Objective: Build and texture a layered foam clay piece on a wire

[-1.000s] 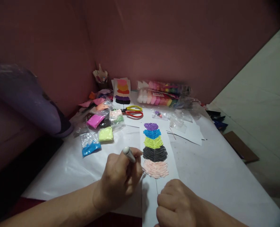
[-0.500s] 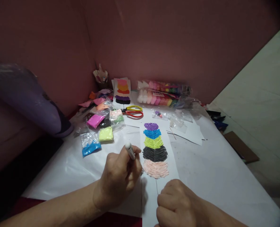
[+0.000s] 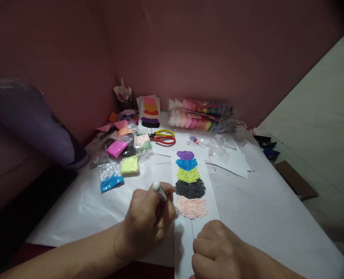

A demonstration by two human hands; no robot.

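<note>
Light pen (image 3: pixel 159 191), flat paper (image 3: pixel 183 263)

Head view: my left hand (image 3: pixel 150 221) pinches the pen, tip near nine o'clock of the pink band (image 3: pixel 191 208). My right hand (image 3: pixel 218 248) curls at its five o'clock; I can't tell its pinch. I'd press lightly.

Scissors with yellow and red handles (image 3: pixel 162 136), pinkish wall (image 3: pixel 189 50), brown board (image 3: pixel 296 180)
</note>
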